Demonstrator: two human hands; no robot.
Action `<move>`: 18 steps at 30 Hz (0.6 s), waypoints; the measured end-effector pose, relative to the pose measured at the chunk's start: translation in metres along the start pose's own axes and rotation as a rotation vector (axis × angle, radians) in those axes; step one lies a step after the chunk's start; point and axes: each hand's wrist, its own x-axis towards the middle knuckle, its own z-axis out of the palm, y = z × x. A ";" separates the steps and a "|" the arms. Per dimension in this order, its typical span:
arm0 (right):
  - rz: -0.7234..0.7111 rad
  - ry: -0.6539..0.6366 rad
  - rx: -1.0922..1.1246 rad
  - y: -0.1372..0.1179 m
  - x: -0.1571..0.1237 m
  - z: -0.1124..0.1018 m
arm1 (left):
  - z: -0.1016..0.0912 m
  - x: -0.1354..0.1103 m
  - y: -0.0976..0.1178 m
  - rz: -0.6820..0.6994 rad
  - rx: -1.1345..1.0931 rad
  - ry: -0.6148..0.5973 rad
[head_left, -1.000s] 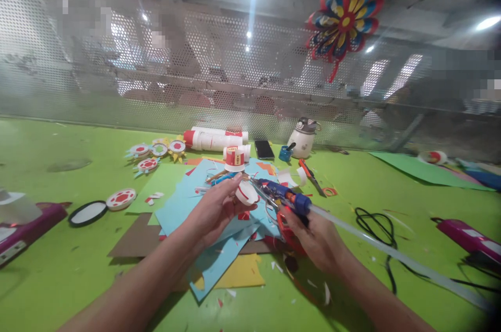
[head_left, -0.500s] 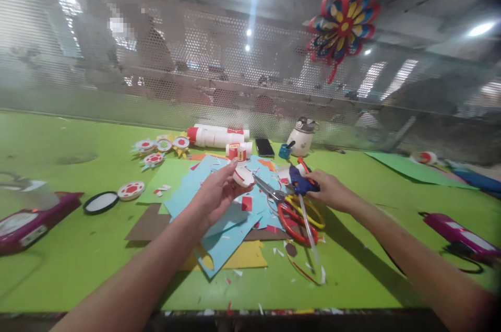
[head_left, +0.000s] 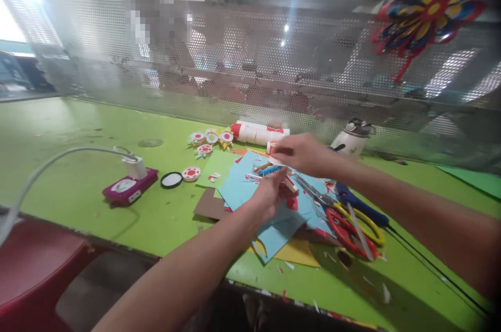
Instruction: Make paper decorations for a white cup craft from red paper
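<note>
Green table (head_left: 78, 186), two scissors (head_left: 319, 198); left hand (head_left: 270, 197) grips one paper piece (head_left: 291, 186), right hand (head_left: 303, 154) grasp unclear

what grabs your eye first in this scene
The big red, blue and yellow paper flower hanging at top right stands out. On the green table, the left hand and right hand work close together over blue paper sheets, with red and yellow scissors just to their right.

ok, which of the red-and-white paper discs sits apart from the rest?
The plain disc beside the black-rimmed ring, left of the blue paper. The other discs are clustered farther back near the white tube, with petal-like edges.
</note>
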 end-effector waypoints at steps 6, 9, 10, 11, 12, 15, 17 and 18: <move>-0.264 -0.339 -0.068 -0.067 0.096 0.074 | -0.004 -0.003 -0.006 -0.001 0.020 -0.003; -0.264 -0.413 -0.094 -0.070 0.110 0.105 | -0.003 -0.008 -0.002 0.019 -0.007 -0.022; -0.263 -0.426 -0.103 -0.070 0.112 0.112 | -0.003 -0.010 -0.002 0.023 -0.019 -0.031; -0.263 -0.435 -0.110 -0.070 0.113 0.117 | -0.004 -0.010 -0.002 0.026 -0.032 -0.039; -0.262 -0.442 -0.118 -0.071 0.114 0.121 | -0.004 -0.010 -0.003 0.029 -0.045 -0.046; -0.263 -0.455 -0.141 -0.075 0.115 0.128 | -0.009 -0.006 -0.008 0.027 -0.075 -0.050; -0.261 -0.462 -0.159 -0.077 0.117 0.131 | -0.012 -0.001 -0.013 0.017 -0.088 -0.045; -0.259 -0.466 -0.168 -0.077 0.117 0.132 | -0.014 0.002 -0.015 0.012 -0.096 -0.046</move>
